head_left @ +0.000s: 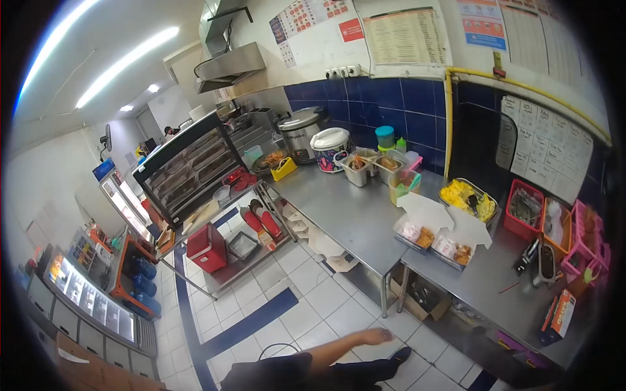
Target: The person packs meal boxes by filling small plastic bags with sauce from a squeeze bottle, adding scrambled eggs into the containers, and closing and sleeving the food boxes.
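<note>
1. Left hand (375, 335), near: over the tiled floor (306, 300); cannot tell whether open or closed.
2. Two open meal boxes (427, 210), right: side by side on the steel surface (482, 280), each holding browned pieces (426, 237).
3. Yellow food (458, 194): just beyond the boxes.

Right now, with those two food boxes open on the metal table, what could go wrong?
Two things. The left food box sits close to the front edge of the metal table, so if the visible hand or a sleeve came up carelessly, it might get knocked off. Also, both lids are up, so something could drop onto the uncovered food there or in the right food box.
</note>
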### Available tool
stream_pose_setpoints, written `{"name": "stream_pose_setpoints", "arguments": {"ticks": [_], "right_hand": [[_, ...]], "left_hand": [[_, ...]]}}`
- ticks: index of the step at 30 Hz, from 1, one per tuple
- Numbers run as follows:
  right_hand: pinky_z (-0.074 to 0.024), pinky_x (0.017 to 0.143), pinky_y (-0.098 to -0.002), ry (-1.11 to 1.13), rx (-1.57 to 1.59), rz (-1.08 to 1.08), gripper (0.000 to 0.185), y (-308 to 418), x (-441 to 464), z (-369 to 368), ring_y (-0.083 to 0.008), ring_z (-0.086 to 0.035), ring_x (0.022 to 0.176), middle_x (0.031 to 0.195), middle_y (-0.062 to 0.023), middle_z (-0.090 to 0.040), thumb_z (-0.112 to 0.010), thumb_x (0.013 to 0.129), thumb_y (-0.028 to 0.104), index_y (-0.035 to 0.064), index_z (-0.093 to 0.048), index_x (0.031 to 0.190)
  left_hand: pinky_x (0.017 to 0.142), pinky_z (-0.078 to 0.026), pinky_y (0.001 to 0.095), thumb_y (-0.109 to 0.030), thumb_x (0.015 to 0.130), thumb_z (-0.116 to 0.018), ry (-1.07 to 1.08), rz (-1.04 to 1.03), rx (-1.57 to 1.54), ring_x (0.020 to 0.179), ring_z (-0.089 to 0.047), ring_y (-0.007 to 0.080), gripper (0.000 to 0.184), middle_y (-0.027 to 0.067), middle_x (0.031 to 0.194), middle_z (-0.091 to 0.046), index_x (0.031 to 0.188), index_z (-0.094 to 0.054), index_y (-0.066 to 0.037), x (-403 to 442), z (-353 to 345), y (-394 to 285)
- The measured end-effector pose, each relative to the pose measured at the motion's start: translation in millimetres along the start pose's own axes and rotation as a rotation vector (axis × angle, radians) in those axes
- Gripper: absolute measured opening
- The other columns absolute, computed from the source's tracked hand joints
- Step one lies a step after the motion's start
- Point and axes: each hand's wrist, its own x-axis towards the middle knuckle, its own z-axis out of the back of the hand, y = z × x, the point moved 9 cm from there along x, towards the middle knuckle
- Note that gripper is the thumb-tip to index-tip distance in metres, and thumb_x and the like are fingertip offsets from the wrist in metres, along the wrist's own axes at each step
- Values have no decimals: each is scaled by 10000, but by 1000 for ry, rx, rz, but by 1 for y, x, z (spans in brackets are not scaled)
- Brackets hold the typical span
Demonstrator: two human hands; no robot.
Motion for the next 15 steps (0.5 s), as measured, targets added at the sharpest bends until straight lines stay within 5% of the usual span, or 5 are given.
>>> {"name": "stream_pose_setpoints", "arguments": {"ticks": [6,9,11,13,15], "right_hand": [[-579,616,-404,95,-69,90,551,62,31,19,-298,-686,788,956,-149,-696,-628,939,307,14,-490,1385],[-577,618,-403,135,-110,136,544,100,36,34,-296,-685,793,963,-148,-694,-624,943,313,17,-494,1381],[-576,619,-402,162,-145,163,540,125,34,40,-295,-684,797,969,-148,-693,-621,946,317,19,-496,1378],[-574,620,-402,194,-193,192,535,147,34,44,-293,-684,801,974,-147,-692,-618,948,321,21,-499,1375],[-573,622,-401,229,-244,221,531,168,30,44,-292,-683,804,979,-147,-691,-615,951,325,23,-501,1372]], "left_hand": [[934,-491,412,-573,985,-508,-216,416,-290,1102,-629,258,655,109,1312,-615,1377,-556,-50,2,56,-57],[885,-516,396,-485,992,-524,-253,240,-227,1054,-656,266,546,178,1152,-675,1246,-646,-17,76,24,-79],[999,-473,438,-379,1023,-507,-272,-311,170,1102,-631,350,436,205,1167,-671,1189,-660,-6,145,-30,-97],[975,-466,455,-373,1036,-482,-140,-388,-23,1084,-612,353,415,209,1131,-654,1135,-635,0,139,-69,-196],[1065,-430,404,-388,1038,-490,198,-236,75,1247,-566,359,552,238,1373,-576,1379,-514,45,130,-118,-251]]}}
